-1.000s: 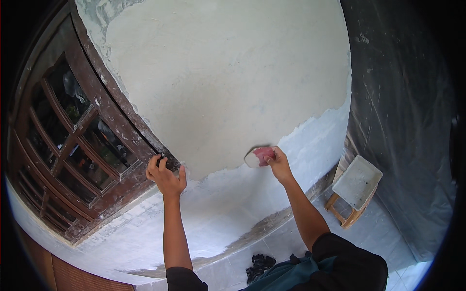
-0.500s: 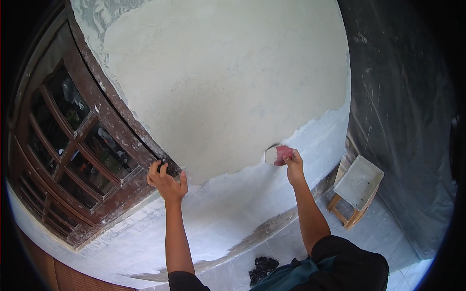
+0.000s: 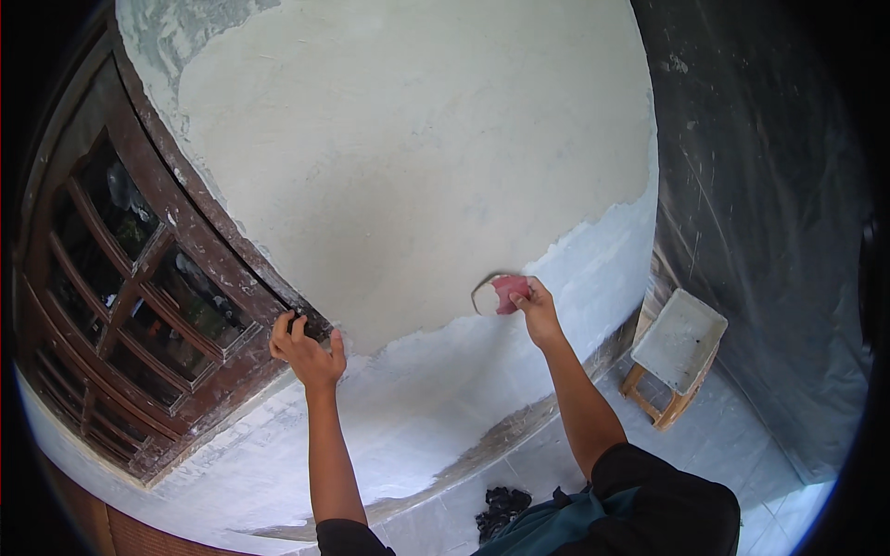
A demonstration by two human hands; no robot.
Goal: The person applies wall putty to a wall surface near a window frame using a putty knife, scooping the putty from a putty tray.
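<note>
My left hand [image 3: 311, 350] is at the lower corner of the dark wooden window frame [image 3: 232, 354], its fingers bent and spread, holding nothing. My right hand [image 3: 538, 310] grips a red and off-white flat pad [image 3: 506, 294], perhaps sandpaper, against the plastered wall [image 3: 417, 167] near the ragged lower edge of the beige coat, where it meets a whiter band [image 3: 593, 278]. The pad’s underside is hidden.
A white tray [image 3: 679, 338] sits on a small wooden stool [image 3: 666, 408] at the right. Dark plastic sheeting [image 3: 751, 176] hangs beside the wall. A black crumpled heap [image 3: 503, 510] lies on the grey floor below.
My right hand moved right along the wall with the pad, then back left. My left hand stays by the frame. The view has shifted a little, putting wall and window further left in the picture.
</note>
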